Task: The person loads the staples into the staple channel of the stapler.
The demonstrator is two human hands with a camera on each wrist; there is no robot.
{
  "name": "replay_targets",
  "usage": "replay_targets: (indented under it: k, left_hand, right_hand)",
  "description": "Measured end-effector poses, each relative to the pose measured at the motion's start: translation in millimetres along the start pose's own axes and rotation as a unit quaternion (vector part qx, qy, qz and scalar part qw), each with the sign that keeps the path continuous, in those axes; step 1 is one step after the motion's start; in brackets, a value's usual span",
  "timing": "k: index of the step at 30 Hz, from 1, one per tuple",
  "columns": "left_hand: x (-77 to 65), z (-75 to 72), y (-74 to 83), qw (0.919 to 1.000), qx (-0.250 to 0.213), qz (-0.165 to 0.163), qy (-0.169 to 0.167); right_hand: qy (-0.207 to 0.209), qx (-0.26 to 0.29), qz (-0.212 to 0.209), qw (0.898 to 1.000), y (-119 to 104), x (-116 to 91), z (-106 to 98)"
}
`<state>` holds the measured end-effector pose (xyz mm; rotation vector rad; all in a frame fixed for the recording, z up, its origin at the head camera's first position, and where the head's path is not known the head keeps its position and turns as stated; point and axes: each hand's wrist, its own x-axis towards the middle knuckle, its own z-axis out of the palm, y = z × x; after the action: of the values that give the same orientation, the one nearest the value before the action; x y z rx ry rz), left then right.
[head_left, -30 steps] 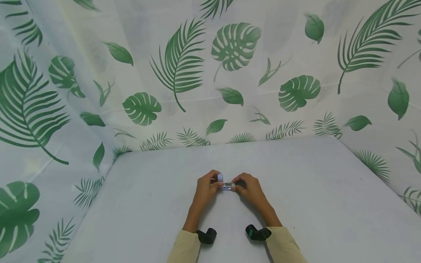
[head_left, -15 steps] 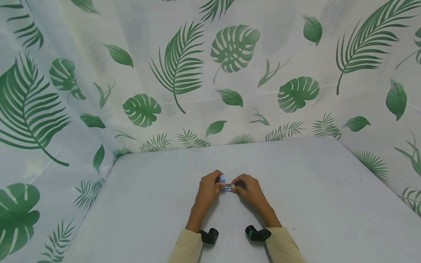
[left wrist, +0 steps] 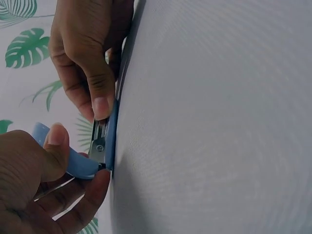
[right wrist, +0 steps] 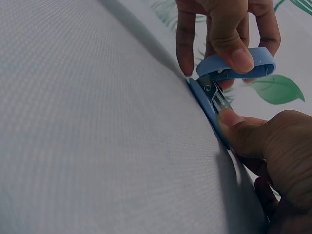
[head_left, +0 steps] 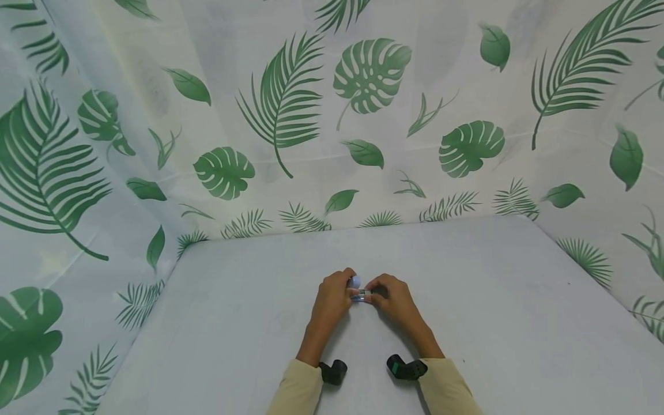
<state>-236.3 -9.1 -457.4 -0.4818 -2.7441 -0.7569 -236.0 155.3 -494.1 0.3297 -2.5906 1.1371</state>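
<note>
A light blue stapler lies on the white table with its top cover swung up and back from the metal magazine. My left hand holds that raised cover, its thumb pressed along the side in both wrist views. At the other end, my right hand pinches the magazine and blue base between thumb and fingers. A metal spring strip shows inside the magazine just ahead of the right thumb in the right wrist view. The far tip of the stapler is hidden under the right fingers.
The table has a plain white covering. Behind it and at both sides hangs white cloth printed with green leaves. A black camera sits on the left wrist, another on the right.
My left hand has shifted a little to the right, taking the raised cover with it. My right hand has stayed in nearly the same place on the stapler.
</note>
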Motion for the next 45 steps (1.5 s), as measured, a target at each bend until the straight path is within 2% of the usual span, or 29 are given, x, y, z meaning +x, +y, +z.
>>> replay_targets:
  k: [7, 22, 31, 36, 39, 41, 43, 45]
  left_hand:
    - [0.6, 0.9, 3.7, 0.9991, 0.041, 0.008, -0.003]
    - [-1.8, -0.8, 11.4, 0.9963, 0.078, 0.036, -0.003]
    - [-1.0, 2.5, 9.0, 0.9978, 0.046, 0.046, 0.01]
    - [-2.1, 6.9, 3.5, 0.9994, 0.001, 0.033, 0.013]
    - [-4.1, 8.0, -3.0, 0.997, -0.077, 0.007, 0.002]
    - [-6.1, 7.1, -8.4, 0.9897, -0.142, -0.014, -0.009]
    - [-7.7, 5.5, -13.2, 0.9783, -0.204, -0.032, -0.016]
    - [-8.8, 4.4, -17.2, 0.9683, -0.245, -0.045, -0.021]
  right_hand:
    - [-0.008, 0.008, 0.004, 1.0, -1, 1, -1]
    - [-0.005, 0.011, 0.004, 1.0, -4, -2, -3]
    - [0.005, 0.004, -0.001, 1.0, -2, -1, -2]
    - [0.006, 0.007, 0.0, 1.0, -1, -1, 0]
    - [0.006, 0.012, 0.002, 1.0, 0, -2, 1]
    - [0.008, 0.013, 0.0, 1.0, 2, -2, 2]
    - [0.009, 0.015, 0.0, 1.0, 3, -2, 2]
    - [0.01, 0.013, 0.002, 1.0, 4, -2, 1]
